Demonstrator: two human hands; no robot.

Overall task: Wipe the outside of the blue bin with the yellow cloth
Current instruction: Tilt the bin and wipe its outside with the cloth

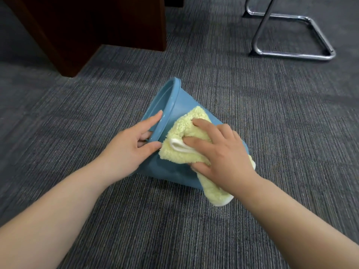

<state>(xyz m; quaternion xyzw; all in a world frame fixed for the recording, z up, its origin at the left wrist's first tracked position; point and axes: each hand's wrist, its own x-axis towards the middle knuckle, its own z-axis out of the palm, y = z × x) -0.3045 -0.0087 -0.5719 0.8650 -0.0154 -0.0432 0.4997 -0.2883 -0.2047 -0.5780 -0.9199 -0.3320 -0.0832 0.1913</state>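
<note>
From the head camera, a blue bin (174,105) lies tipped on its side on grey ribbed carpet (252,105), its open mouth turned toward the far left and its base toward the near right. It sits in the middle of the view, between the two forearms that reach in from the near edge.

The left hand (128,146) grips the bin's rim at the near side of the mouth: the index finger lies along the rim's edge, other fingers curl inside the opening, and the thumb presses on the outer wall just beside the cloth. The hand is partly closed around the rim.

The right hand (219,150) lies palm down on a fluffy yellow cloth (184,131), fingers spread and bent, pressing it against the bin's upper outer wall. The cloth is bunched, a white edging showing in a fold by the fingertips, and one end hangs past the bin's base toward the near right, under the wrist.

At far left stands dark brown wooden furniture (93,28); at far right, the chromed tube base of a chair (291,35).

No brand, label or writing can be read on anything.
</note>
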